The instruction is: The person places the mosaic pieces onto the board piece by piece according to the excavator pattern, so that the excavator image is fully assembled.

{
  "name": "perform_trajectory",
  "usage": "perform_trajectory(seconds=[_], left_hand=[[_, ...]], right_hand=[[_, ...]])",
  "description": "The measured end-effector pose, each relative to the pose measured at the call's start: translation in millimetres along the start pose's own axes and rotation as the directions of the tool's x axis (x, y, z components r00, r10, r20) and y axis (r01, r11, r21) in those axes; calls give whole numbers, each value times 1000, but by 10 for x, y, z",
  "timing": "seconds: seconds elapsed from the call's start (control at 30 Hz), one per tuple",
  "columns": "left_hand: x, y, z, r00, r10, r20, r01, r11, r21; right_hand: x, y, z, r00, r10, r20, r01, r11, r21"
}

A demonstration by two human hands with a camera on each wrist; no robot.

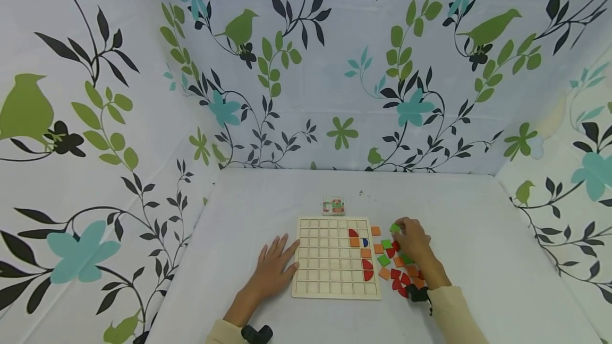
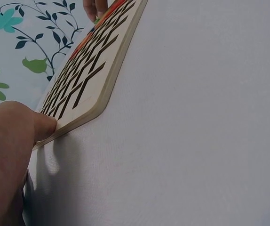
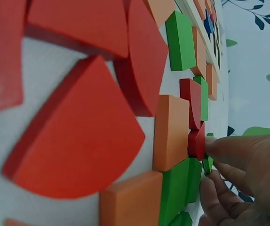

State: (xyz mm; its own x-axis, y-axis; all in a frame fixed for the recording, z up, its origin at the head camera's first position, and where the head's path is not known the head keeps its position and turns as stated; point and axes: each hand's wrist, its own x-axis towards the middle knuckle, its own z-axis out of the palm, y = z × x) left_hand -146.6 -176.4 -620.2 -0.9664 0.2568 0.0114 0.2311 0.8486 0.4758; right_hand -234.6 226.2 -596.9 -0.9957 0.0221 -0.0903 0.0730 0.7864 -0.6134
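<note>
A wooden grid board (image 1: 325, 296) lies flat on the table. In its right-hand columns sit red rounded pieces (image 1: 367, 265), orange square tiles (image 1: 365, 253) and a blue rounded piece (image 1: 365, 242). My left hand (image 1: 274, 267) rests at the board's left edge with fingers spread; its thumb (image 2: 45, 126) touches the edge in the left wrist view. Right of the board, my right hand (image 1: 413, 240) pinches a green square tile (image 1: 394, 228) between thumb and fingers. The right wrist view shows that green tile (image 3: 208, 164) partly hidden by the fingers.
Loose red quarter-round pieces (image 3: 78, 136), orange tiles (image 3: 170, 134) and green tiles (image 3: 180, 42) are scattered right of the board, below my right hand. A small picture card (image 1: 333, 206) lies behind the board. Patterned cloth walls (image 1: 306, 68) surround the white table (image 1: 248, 200).
</note>
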Motion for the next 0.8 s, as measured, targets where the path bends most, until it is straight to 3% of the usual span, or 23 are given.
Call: perform_trajectory(seconds=[0.3, 0.47, 0.63, 0.8], left_hand=[[4, 18, -17, 1000, -6, 5, 6, 1000, -3], [4, 25, -6, 1000, 7, -1, -7, 1000, -7], [4, 11, 15, 1000, -2, 4, 2, 1000, 8], [7, -7, 17, 1000, -3, 4, 3, 1000, 1]], right_hand=[[68, 5, 71, 998, -28, 52, 28, 1000, -9], [48, -31, 98, 997, -63, 39, 65, 997, -38], [-90, -197, 103, 989, -136, 57, 139, 989, -47], [-284, -397, 184, 966, -243, 91, 248, 967, -56]])
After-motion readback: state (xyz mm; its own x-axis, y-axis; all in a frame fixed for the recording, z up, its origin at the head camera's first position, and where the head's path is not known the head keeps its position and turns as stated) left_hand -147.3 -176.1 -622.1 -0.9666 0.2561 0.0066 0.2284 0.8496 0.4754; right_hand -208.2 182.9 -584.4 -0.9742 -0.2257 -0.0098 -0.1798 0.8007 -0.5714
